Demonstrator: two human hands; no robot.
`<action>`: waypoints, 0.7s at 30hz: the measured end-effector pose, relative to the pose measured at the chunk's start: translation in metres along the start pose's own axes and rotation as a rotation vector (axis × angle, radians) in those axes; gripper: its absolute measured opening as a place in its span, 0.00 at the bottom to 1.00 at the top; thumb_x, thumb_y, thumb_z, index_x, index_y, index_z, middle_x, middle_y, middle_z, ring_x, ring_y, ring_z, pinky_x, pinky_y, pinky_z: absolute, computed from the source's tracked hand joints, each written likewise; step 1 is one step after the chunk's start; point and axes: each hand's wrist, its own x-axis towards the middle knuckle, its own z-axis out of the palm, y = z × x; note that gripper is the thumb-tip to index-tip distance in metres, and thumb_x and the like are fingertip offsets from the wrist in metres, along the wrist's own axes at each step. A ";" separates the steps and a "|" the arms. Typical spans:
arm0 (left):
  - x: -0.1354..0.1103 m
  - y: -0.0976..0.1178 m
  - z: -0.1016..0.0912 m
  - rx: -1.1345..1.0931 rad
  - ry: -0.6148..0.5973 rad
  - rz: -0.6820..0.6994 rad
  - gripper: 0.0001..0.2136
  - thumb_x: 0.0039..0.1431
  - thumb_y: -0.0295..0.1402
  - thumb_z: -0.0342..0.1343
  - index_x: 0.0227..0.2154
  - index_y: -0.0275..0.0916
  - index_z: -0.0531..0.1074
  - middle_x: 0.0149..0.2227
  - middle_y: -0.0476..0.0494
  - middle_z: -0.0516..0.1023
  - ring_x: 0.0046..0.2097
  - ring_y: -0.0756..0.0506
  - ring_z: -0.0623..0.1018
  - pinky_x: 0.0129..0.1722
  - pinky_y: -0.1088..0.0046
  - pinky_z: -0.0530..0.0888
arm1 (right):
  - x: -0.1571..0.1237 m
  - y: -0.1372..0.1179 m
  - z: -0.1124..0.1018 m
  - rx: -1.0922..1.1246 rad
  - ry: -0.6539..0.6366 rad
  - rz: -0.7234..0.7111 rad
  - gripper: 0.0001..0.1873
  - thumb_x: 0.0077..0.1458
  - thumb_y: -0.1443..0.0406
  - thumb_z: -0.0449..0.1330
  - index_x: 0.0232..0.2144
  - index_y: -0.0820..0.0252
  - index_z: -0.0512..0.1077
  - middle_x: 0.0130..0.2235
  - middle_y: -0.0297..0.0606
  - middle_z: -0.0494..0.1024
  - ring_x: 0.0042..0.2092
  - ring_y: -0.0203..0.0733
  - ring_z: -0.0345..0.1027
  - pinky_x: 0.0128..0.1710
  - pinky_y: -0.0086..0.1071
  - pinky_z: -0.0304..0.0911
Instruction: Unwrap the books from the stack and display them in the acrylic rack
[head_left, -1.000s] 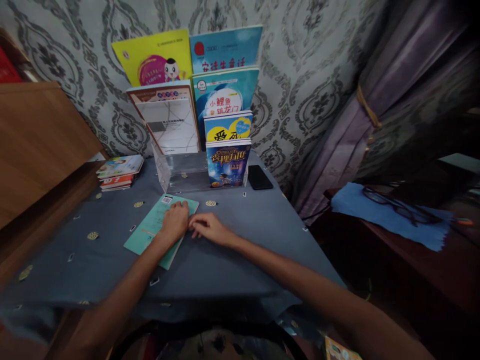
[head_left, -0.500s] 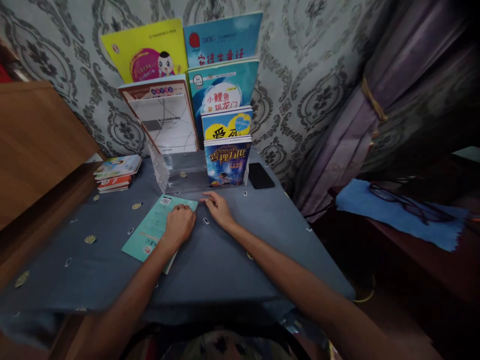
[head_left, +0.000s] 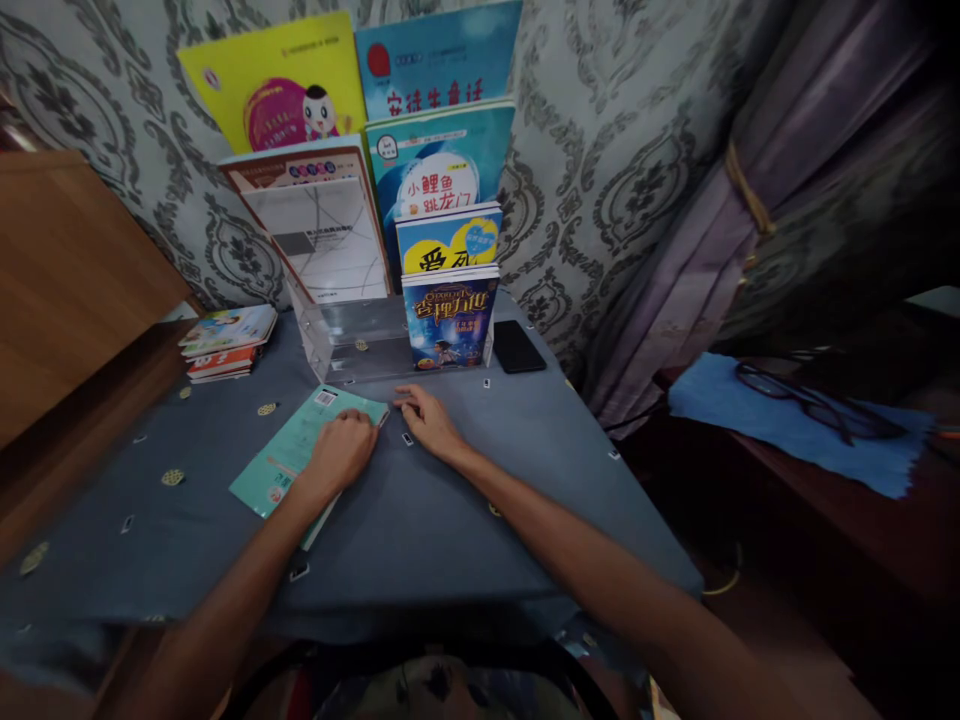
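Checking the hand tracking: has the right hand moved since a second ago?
Yes. The right hand went forward, away from the left hand toward the clear book stand.

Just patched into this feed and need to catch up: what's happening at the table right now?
A person works bare-handed at a table under a grey cloth. The left hand rests, fingers curled, on a teal booklet lying flat. The right hand lies open on the cloth, fingertips close to the booklet's far right corner. Behind stands a clear rack of books, with a phone beside it.
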 end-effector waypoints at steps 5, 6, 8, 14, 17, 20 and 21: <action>-0.012 -0.018 0.004 0.037 -0.012 0.112 0.17 0.71 0.32 0.42 0.46 0.28 0.73 0.46 0.27 0.76 0.50 0.35 0.76 0.47 0.61 0.73 | -0.003 -0.004 0.001 0.005 -0.106 -0.062 0.19 0.60 0.73 0.52 0.53 0.58 0.68 0.45 0.42 0.82 0.49 0.43 0.76 0.54 0.41 0.65; -0.013 -0.020 0.006 0.045 -0.011 0.119 0.16 0.71 0.32 0.41 0.46 0.28 0.73 0.47 0.27 0.75 0.50 0.36 0.76 0.47 0.61 0.72 | -0.004 -0.005 0.001 -0.002 -0.123 -0.077 0.20 0.60 0.73 0.52 0.53 0.58 0.68 0.44 0.42 0.82 0.50 0.43 0.75 0.54 0.42 0.65; -0.016 -0.020 0.010 0.051 -0.005 0.120 0.16 0.71 0.32 0.40 0.45 0.28 0.72 0.47 0.27 0.75 0.50 0.36 0.75 0.47 0.61 0.72 | -0.005 -0.005 0.001 -0.014 -0.148 -0.102 0.20 0.60 0.73 0.52 0.54 0.59 0.68 0.44 0.43 0.83 0.51 0.44 0.75 0.55 0.43 0.64; -0.020 -0.012 0.019 0.074 0.046 0.097 0.15 0.71 0.28 0.41 0.48 0.26 0.71 0.48 0.26 0.74 0.53 0.35 0.73 0.52 0.60 0.70 | -0.006 -0.008 0.001 -0.023 -0.154 -0.134 0.20 0.59 0.73 0.53 0.53 0.58 0.69 0.43 0.42 0.84 0.52 0.45 0.75 0.57 0.46 0.62; -0.021 -0.011 0.020 0.059 0.043 0.080 0.15 0.71 0.29 0.41 0.48 0.26 0.70 0.48 0.25 0.74 0.54 0.35 0.72 0.53 0.60 0.70 | -0.006 -0.010 0.001 -0.032 -0.155 -0.133 0.20 0.59 0.74 0.53 0.53 0.59 0.69 0.43 0.43 0.84 0.52 0.46 0.75 0.57 0.46 0.62; -0.019 -0.012 0.020 0.028 0.034 0.080 0.15 0.70 0.28 0.41 0.46 0.27 0.71 0.46 0.26 0.74 0.52 0.36 0.74 0.50 0.60 0.70 | -0.006 -0.010 0.001 -0.024 -0.155 -0.132 0.21 0.59 0.74 0.52 0.53 0.59 0.69 0.44 0.43 0.84 0.52 0.45 0.75 0.57 0.46 0.62; -0.019 -0.013 0.019 0.016 0.032 0.076 0.15 0.70 0.28 0.40 0.46 0.28 0.71 0.46 0.27 0.74 0.51 0.36 0.74 0.49 0.60 0.71 | -0.006 -0.010 0.001 -0.018 -0.154 -0.134 0.21 0.59 0.74 0.52 0.53 0.58 0.69 0.44 0.43 0.83 0.52 0.45 0.75 0.57 0.46 0.62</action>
